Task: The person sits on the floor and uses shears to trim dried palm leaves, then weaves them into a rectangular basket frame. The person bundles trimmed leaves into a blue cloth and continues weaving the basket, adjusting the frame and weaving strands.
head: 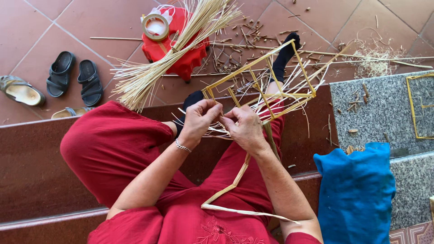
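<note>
Both hands are held close together over the lap, and thin pale strips (217, 131) are pinched between them. The left hand (199, 119) is curled, with its fingertips pressed on the strips, and a silver bracelet (182, 146) is worn on its wrist. The right hand (246, 129) is also curled, with its thumb and fingers squeezed on the same strips, so the strips seem to be kept tight where they meet the frame (262, 86). The frame is made of yellow sticks tied into a box shape, and it is rested against the knees, which likely keeps it steady while it is worked on. One long flat strip (235, 180) is left hanging down over the red clothes (117, 153). A blue cloth (357, 190) is laid just to the right on a grey stone step (384, 113), and a second yellow frame (418, 106) is set flat there too. Feet in black socks (285, 54) are stretched out on the red floor tiles (45, 36). Farther off, a bundle of straw (167, 54) is laid across a red stool (181, 45), near enough to be reached, and a roll of tape (155, 27) is kept on the stool as well. Small scraps (375, 61) are scattered on the tiles. Sandals (74, 77) are left well apart on the left.
</note>
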